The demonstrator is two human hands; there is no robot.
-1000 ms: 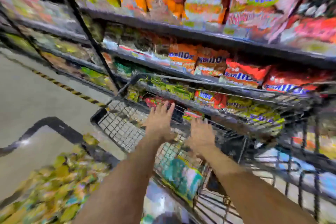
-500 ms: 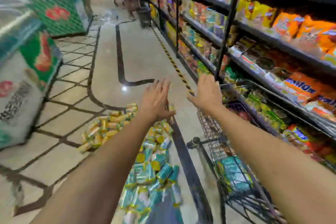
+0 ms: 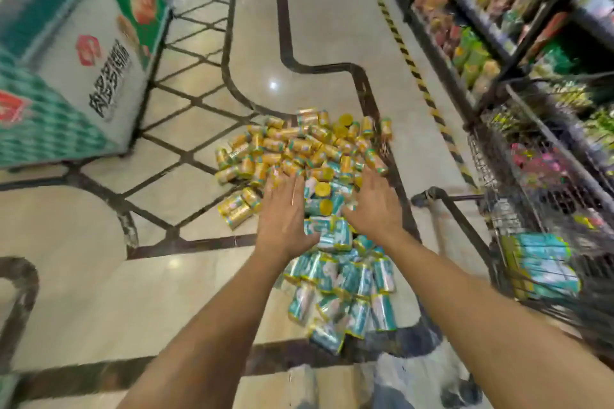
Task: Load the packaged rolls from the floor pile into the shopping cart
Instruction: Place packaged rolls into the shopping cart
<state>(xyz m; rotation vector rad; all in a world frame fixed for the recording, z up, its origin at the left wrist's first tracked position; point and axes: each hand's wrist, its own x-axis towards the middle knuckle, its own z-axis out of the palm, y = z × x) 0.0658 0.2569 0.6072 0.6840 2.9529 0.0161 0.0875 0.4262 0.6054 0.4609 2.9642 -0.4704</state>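
Note:
A pile of packaged rolls lies on the floor: yellow-orange ones (image 3: 299,143) at the far side, teal ones (image 3: 345,285) nearer me. My left hand (image 3: 284,212) and my right hand (image 3: 373,206) reach down over the middle of the pile with fingers straight, on either side of a few teal rolls (image 3: 324,206). Neither hand holds anything. The wire shopping cart (image 3: 518,209) stands at the right, with teal packaged rolls (image 3: 538,262) lying in its near end.
Store shelves (image 3: 498,20) full of snack bags run along the right behind the cart. A green and white chest freezer (image 3: 76,53) stands at the left. Tiled floor with dark lines stretches ahead, with a yellow-black strip beside the shelves.
My view swung from the cart and shelves left and down to the floor pile. Both hands left the cart and now reach down over the rolls.

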